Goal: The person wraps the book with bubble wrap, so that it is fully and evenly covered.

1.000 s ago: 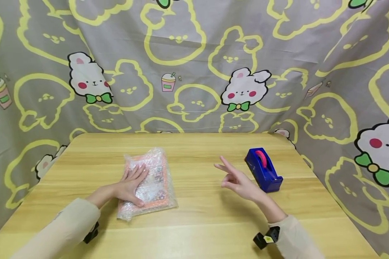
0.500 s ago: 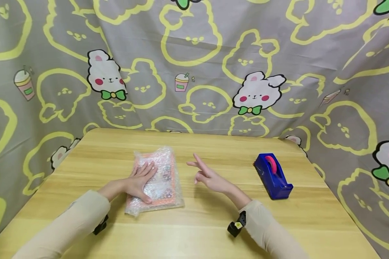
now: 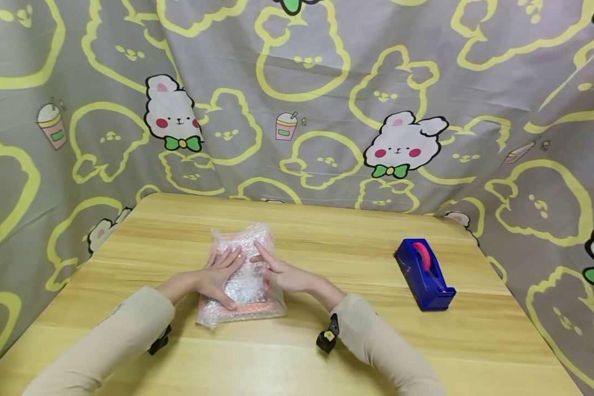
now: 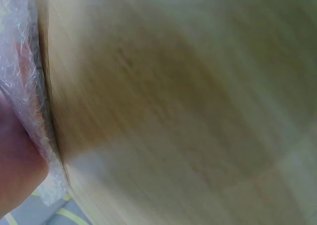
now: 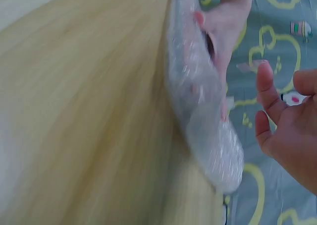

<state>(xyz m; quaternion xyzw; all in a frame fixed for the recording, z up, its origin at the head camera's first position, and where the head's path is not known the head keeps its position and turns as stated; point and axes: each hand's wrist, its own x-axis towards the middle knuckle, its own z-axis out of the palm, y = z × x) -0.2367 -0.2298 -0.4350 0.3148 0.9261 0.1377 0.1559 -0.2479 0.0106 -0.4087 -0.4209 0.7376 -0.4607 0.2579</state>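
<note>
A flat, rectangular item with an orange border and a patterned face lies on the table, wrapped in bubble wrap (image 3: 247, 287). Spread across its left part, my left hand (image 3: 220, 279) rests on it with straight fingers and the thumb apart. My right hand (image 3: 288, 275) hovers over the right side of the wrapped item, index finger extended and the others bent loosely. In the right wrist view a gap shows between the right hand (image 5: 294, 131) and the bubble wrap (image 5: 200, 96). Only a blurred part of the left hand (image 4: 20, 160) shows in the left wrist view.
A blue tape dispenser (image 3: 425, 280) with a roll of pink tape (image 3: 422, 256) stands on the right side of the wooden table (image 3: 326, 352). Behind the table hangs a grey curtain (image 3: 218, 44) printed with cartoon rabbits.
My right hand has moved left, from near the tape dispenser to above the wrapped item. The left hand has stayed on the wrapped item. The head view has shifted slightly.
</note>
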